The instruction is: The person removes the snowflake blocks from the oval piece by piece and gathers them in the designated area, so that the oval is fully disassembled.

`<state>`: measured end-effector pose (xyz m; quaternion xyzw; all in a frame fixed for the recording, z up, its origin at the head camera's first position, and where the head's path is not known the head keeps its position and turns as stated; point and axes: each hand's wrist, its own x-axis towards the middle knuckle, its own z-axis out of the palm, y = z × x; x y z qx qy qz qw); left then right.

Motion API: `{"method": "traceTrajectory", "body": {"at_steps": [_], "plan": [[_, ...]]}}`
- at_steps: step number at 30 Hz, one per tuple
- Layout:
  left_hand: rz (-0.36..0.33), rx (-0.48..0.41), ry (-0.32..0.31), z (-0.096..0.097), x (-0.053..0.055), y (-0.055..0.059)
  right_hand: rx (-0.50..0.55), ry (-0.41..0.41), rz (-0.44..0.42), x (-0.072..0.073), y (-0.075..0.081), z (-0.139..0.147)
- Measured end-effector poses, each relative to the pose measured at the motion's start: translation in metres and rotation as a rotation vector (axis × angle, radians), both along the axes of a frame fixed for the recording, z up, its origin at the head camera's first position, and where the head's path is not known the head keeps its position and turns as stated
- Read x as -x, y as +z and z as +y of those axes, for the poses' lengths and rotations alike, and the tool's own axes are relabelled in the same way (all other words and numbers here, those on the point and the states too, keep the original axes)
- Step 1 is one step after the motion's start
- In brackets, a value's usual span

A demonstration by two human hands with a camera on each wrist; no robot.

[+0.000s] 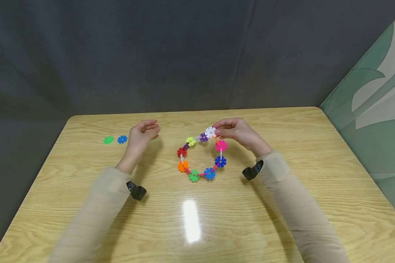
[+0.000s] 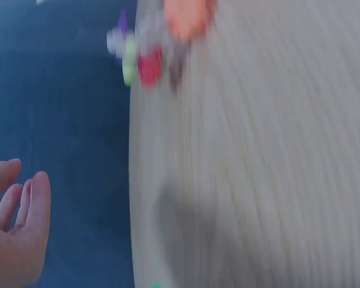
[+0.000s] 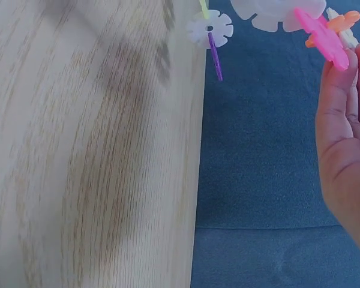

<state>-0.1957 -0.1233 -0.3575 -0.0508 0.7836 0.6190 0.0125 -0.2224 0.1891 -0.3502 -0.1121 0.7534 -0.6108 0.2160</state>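
Observation:
Several colourful notched plastic discs are slotted together into a ring; its lower edge has a green disc point(image 1: 194, 175) and a blue disc point(image 1: 209, 173). My right hand point(image 1: 238, 132) pinches the white disc point(image 1: 210, 132) at the ring's upper right between thumb and fingers. A pink disc point(image 1: 221, 145) is just below that grip, and it shows by the fingertips in the right wrist view. My left hand point(image 1: 141, 137) is raised left of the ring, fingers relaxed with nothing in them. In the left wrist view the orange disc point(image 2: 189, 18) looks blurred.
Two loose discs, one green point(image 1: 108, 140) and one blue point(image 1: 122, 139), lie on the wooden table point(image 1: 237, 219) to the left of my left hand. Dark fabric point(image 1: 151, 54) rises behind the table's far edge, and a green-and-white patterned panel point(image 1: 378, 109) stands at the right.

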Motion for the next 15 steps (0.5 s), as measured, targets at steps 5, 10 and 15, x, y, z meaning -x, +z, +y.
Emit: {"method": "traceTrajectory", "body": {"at_steps": [5,10,15], "plan": [[0.007,-0.027,-0.162,0.037,-0.008,0.003,-0.007,0.009,0.003,0.000,0.000,-0.003],[0.005,-0.046,-0.275,0.067,-0.014,0.004,-0.017,0.027,0.019,-0.001,0.000,-0.006],[0.001,-0.069,-0.326,0.084,-0.016,0.003,-0.024,0.040,0.029,-0.001,0.000,-0.008]]}}
